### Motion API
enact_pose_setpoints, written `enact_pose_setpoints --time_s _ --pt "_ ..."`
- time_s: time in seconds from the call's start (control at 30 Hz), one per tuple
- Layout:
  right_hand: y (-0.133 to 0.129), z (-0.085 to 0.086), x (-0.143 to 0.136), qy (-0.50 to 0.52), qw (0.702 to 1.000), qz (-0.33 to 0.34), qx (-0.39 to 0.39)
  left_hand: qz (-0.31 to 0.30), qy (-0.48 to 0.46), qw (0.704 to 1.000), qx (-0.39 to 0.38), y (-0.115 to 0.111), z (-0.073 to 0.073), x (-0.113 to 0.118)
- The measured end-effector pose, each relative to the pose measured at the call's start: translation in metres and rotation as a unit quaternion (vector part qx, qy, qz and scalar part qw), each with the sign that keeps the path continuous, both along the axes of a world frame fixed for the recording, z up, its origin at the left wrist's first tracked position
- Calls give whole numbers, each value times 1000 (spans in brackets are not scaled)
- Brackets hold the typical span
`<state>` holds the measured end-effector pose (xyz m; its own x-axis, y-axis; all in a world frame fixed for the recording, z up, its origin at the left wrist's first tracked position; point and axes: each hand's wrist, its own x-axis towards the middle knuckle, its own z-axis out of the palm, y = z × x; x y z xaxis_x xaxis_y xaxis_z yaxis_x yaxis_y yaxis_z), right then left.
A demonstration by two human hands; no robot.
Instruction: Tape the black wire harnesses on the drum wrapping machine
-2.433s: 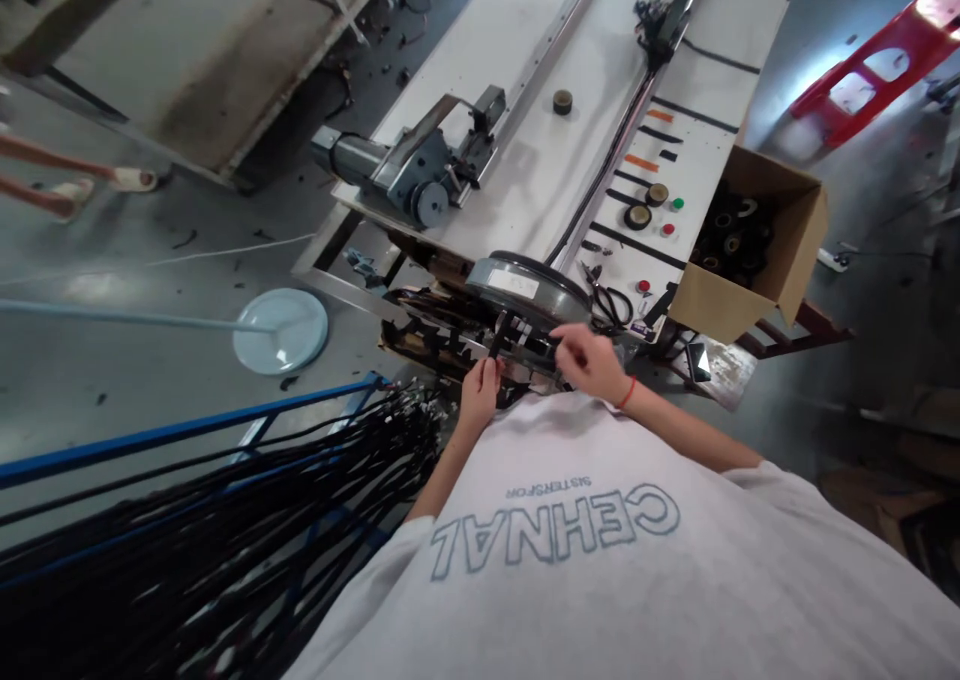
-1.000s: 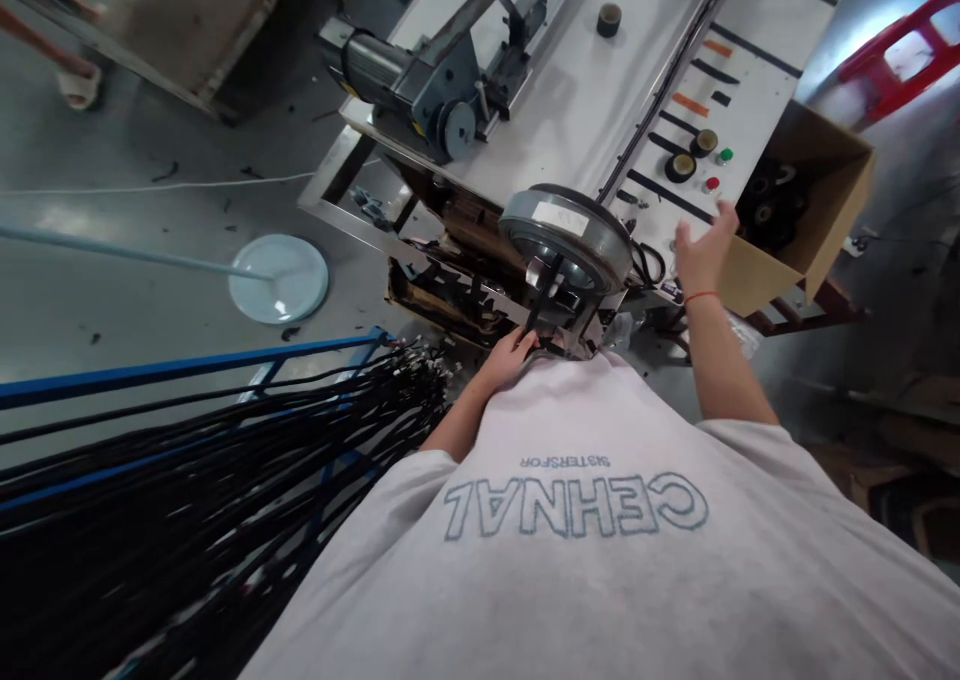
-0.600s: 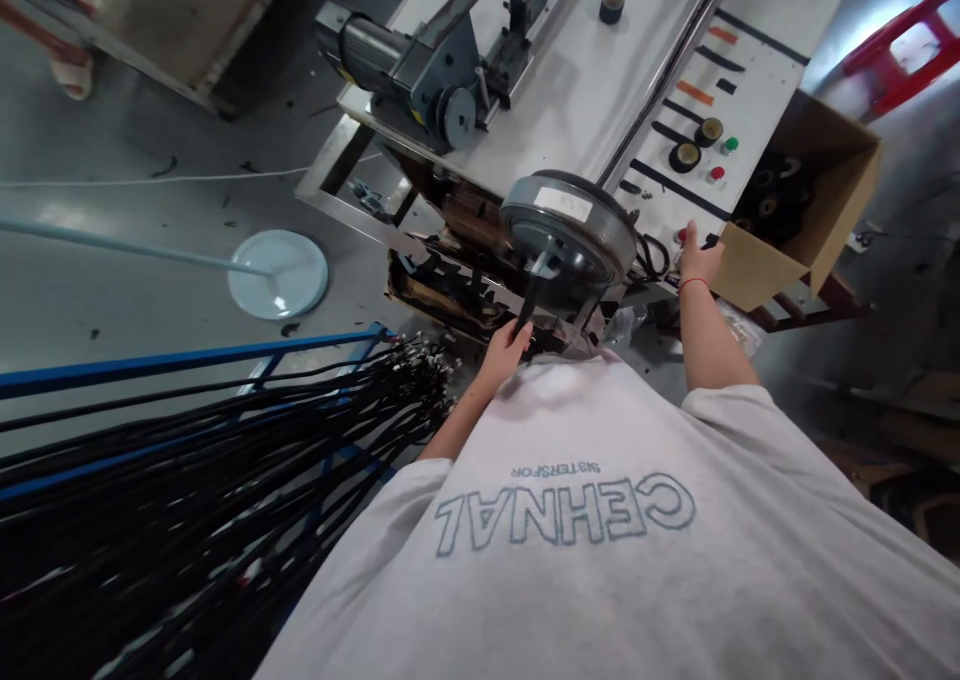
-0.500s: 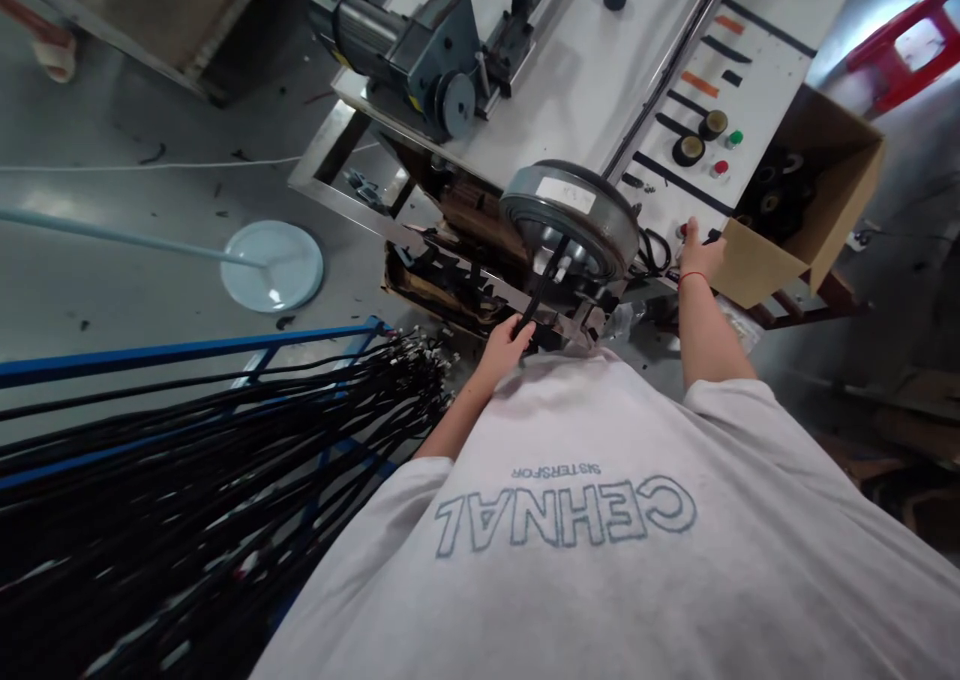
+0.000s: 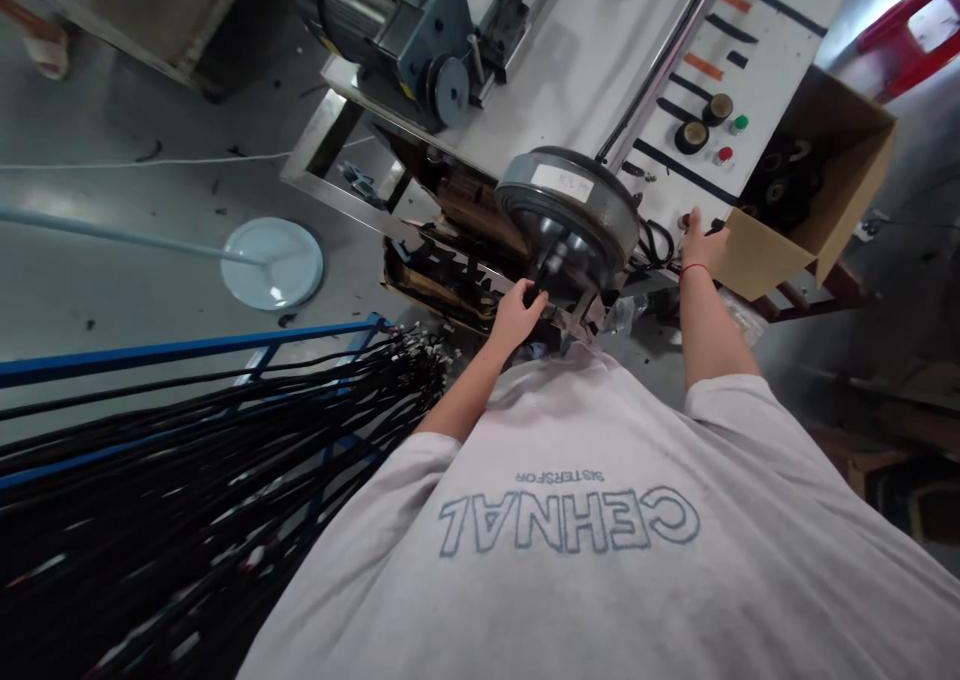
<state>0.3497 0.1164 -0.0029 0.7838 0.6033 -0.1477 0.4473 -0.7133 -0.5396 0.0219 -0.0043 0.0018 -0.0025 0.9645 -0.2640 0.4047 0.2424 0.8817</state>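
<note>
My left hand (image 5: 519, 316) is closed on a black cable (image 5: 541, 275) in front of the shiny hub of a dark round drum (image 5: 564, 210). A handwritten white label is stuck to the drum's rim. The cable's far end is blurred at the hub. At the bench's near right corner, my right hand (image 5: 703, 244) has its thumb and fingers apart, one fingertip at a small red button (image 5: 684, 221). Whether it presses the button I cannot tell. Black cord loops (image 5: 658, 243) lie just left of that hand.
A cardboard box (image 5: 772, 260) of dark rolls adjoins the right hand. Tape rolls (image 5: 691, 137), tape strips and red and green buttons are on the white bench (image 5: 570, 70). A motor unit (image 5: 375, 30) stands at its left. Black cables (image 5: 285, 430) hang over a blue rack (image 5: 322, 335).
My left hand has moved up and slightly right, closer to the drum's hub, along with the cable. My right hand stays at the bench corner. The view has shifted slightly.
</note>
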Motion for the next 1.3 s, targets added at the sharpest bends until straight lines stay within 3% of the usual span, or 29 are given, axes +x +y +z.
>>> enact_pose_setpoints --time_s 0.1,0.2,0.37,0.47,0.53,0.63,0.83,1.0,1.3 --pt "0 3 -3 -11 999 -34 -2 -12 24 1000 7 4 -3 -6" --pt "0 4 -5 -13 999 -33 6 -35 57 998 5 -7 -16 -17" --pt "2 -1 -2 -3 999 -43 5 -158 62 977 -128 -53 -58 -42" --pt "3 -4 1 -10 999 -31 2 -145 85 969 -180 -82 -82 -60" --pt "3 -6 2 -11 1000 -28 5 -114 101 972 -178 -97 -88 -71" --pt "2 -5 3 -2 999 -32 17 -76 82 983 -146 -113 -81 -81" --pt "1 -2 1 -1 1000 -19 1 12 -8 995 -98 -125 -37 -74" --pt "2 1 -4 -21 999 -1 -30 62 -7 996 -62 -107 -18 -61" --pt "3 -3 -3 -22 999 0 -28 38 13 999 -30 -66 -9 -35"
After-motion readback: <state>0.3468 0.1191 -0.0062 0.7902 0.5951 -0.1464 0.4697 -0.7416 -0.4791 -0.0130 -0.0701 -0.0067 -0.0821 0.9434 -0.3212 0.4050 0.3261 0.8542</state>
